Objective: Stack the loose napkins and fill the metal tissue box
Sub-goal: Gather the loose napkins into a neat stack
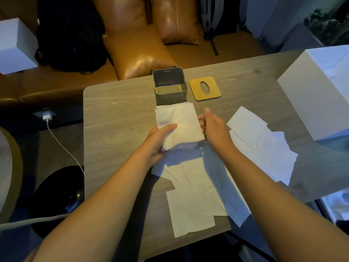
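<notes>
Left hand (158, 140) grips a napkin stack (179, 125) above the table (117, 118), thumb on top, just before the open metal box (170, 86); right hand (213, 127), fingers loosely spread, touches its right edge; loose napkins (192, 201) lie beneath; no legible writing.

The left hand (160, 140) hides the near-left corner of the napkin stack (179, 125) it grips, and its fingers under the stack cannot be seen — only the thumb lies on top. Beyond the right hand (213, 127), the white box (317, 95) runs off the picture's edge. The loose napkins (192, 201) below both hands overlap — their number cannot be told.
</notes>
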